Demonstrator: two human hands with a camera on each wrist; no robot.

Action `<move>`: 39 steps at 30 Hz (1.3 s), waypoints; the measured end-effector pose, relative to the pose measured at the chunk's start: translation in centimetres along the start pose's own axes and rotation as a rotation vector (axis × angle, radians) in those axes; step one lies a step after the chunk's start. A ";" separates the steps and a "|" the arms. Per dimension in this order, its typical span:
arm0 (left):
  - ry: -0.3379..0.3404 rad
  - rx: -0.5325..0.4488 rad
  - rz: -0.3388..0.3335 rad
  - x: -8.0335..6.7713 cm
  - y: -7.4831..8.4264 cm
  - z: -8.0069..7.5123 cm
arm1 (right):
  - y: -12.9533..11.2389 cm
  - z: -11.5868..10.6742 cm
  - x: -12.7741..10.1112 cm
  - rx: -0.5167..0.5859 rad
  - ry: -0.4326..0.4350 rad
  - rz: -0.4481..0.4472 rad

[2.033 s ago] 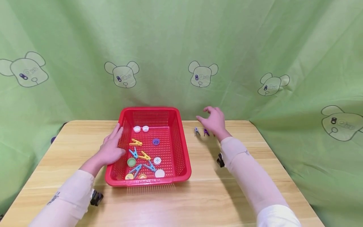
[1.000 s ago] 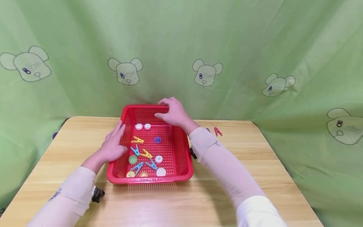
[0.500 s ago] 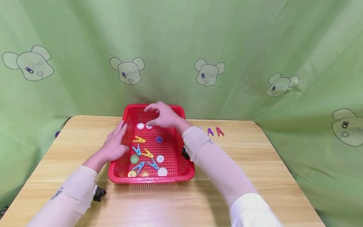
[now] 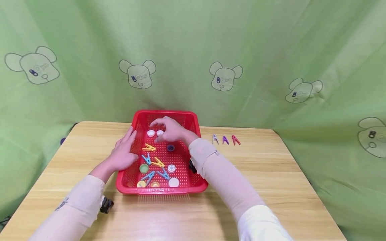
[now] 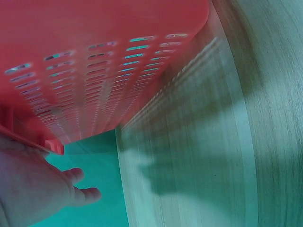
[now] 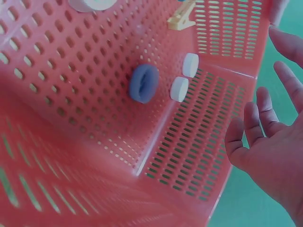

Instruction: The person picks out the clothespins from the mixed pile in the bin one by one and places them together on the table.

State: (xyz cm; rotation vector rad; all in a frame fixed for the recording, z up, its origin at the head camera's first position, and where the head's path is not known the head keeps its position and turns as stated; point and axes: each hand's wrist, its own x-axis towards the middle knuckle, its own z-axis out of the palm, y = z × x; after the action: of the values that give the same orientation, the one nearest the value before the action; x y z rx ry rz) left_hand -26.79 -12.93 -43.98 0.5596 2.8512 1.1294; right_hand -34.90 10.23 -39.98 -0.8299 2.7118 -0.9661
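Note:
A red plastic basket stands on the wooden table, holding bottle caps and clothespins. Against its left rim rests my left hand, fingers nearly straight along the edge and thumb over the inside. My right hand is over the basket's back half, fingers bent loosely with nothing between them. Just beside its fingertips lie two white caps. A dark purple cap is below the palm. Yellow clothespins, blue clothespins and a green cap lie farther forward on the basket floor.
Right of the basket, a pale clothespin, a purple clothespin and a red clothespin lie in a row near the table's back edge. A green curtain hangs directly behind the table.
My right hand has moved left from the clothespin row across the basket's right rim, then lower over the inside. My left hand keeps its place on the left rim.

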 end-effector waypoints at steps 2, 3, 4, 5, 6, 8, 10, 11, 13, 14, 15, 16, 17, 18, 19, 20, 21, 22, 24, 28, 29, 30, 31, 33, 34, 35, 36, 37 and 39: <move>0.001 0.000 0.000 0.0 0.0 0.0 | 0.3 0.4 0.2 0.008 -0.010 0.004; 0.001 0.000 0.000 0.0 0.0 -0.1 | 0.4 0.5 0.3 0.010 -0.017 0.007; 0.000 -0.002 0.000 0.0 0.0 -0.1 | 0.5 0.7 0.4 0.015 -0.026 0.007; -0.001 -0.001 0.000 0.0 0.0 -0.1 | 0.6 0.8 0.5 0.015 -0.032 0.009; 0.000 -0.002 0.001 0.1 0.1 -0.1 | 0.7 0.9 0.6 0.014 -0.041 0.009; 0.001 -0.002 0.001 0.1 0.1 -0.1 | 0.9 1.1 0.6 0.016 -0.055 0.017; 0.001 -0.004 0.000 0.1 0.1 -0.1 | 1.0 1.2 0.7 0.020 -0.066 0.024; 0.001 -0.004 -0.001 0.1 0.0 -0.1 | 1.0 1.3 0.8 0.009 -0.071 0.024; 0.003 -0.004 0.001 0.1 -0.1 -0.1 | 1.0 1.6 0.8 -0.005 -0.083 0.038; 0.004 -0.003 0.002 0.1 -0.1 -0.1 | 1.0 1.7 0.8 -0.014 -0.088 0.047; 0.005 -0.002 0.003 0.1 -0.2 0.0 | 1.1 1.9 0.8 -0.026 -0.092 0.063; 0.006 -0.001 0.005 0.1 -0.3 0.0 | 1.1 2.1 0.8 -0.037 -0.097 0.076; 0.008 -0.001 0.006 0.2 -0.3 0.1 | 1.1 2.3 0.8 -0.050 -0.103 0.090; 0.009 0.000 0.008 0.2 -0.4 0.1 | 1.1 2.4 0.9 -0.058 -0.110 0.105; 0.010 0.001 0.009 0.2 -0.4 0.1 | 1.0 2.6 0.9 -0.068 -0.117 0.118; 0.010 0.000 0.009 0.2 -0.4 0.1 | 1.1 2.7 0.9 -0.076 -0.125 0.129; 0.010 -0.001 0.010 0.2 -0.4 0.1 | 1.1 2.8 1.0 -0.087 -0.134 0.134; 0.009 -0.003 0.009 0.2 -0.4 0.1 | 1.0 2.8 1.0 -0.099 -0.145 0.136; 0.009 -0.003 0.009 0.2 -0.4 0.1 | 1.1 2.9 1.1 -0.130 -0.165 0.142; 0.008 -0.002 0.009 0.2 -0.4 0.1 | 1.3 3.3 1.4 -0.170 -0.206 0.153; 0.007 -0.001 0.011 0.2 -0.4 0.1 | 1.4 3.4 1.4 -0.181 -0.214 0.153; 0.007 -0.001 0.011 0.2 -0.4 0.1 | 1.5 3.5 1.5 -0.192 -0.223 0.151; 0.006 -0.002 0.012 0.3 -0.4 0.2 | 1.6 3.6 1.6 -0.203 -0.228 0.148; 0.008 -0.001 0.012 0.3 -0.4 0.1 | 1.7 3.8 1.8 -0.233 -0.232 0.138; 0.009 0.001 0.011 0.3 -0.4 0.1 | 1.8 3.9 1.9 -0.247 -0.233 0.132; 0.010 0.002 0.009 0.3 -0.4 0.1 | 1.8 4.0 2.0 -0.262 -0.235 0.126; 0.012 0.003 0.006 0.3 -0.4 0.1 | 1.9 4.1 2.1 -0.277 -0.238 0.121; 0.012 0.002 0.003 0.3 -0.4 0.0 | 1.9 4.1 2.1 -0.291 -0.241 0.114; 0.011 0.000 0.002 0.2 -0.4 0.0 | 2.0 4.2 2.3 -0.325 -0.256 0.101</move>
State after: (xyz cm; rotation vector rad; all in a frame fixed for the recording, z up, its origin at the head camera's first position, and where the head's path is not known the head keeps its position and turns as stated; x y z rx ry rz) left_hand -27.12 -13.06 -44.23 0.5584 2.8604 1.1360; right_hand -36.36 7.96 -44.41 -0.7939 2.6864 -0.3716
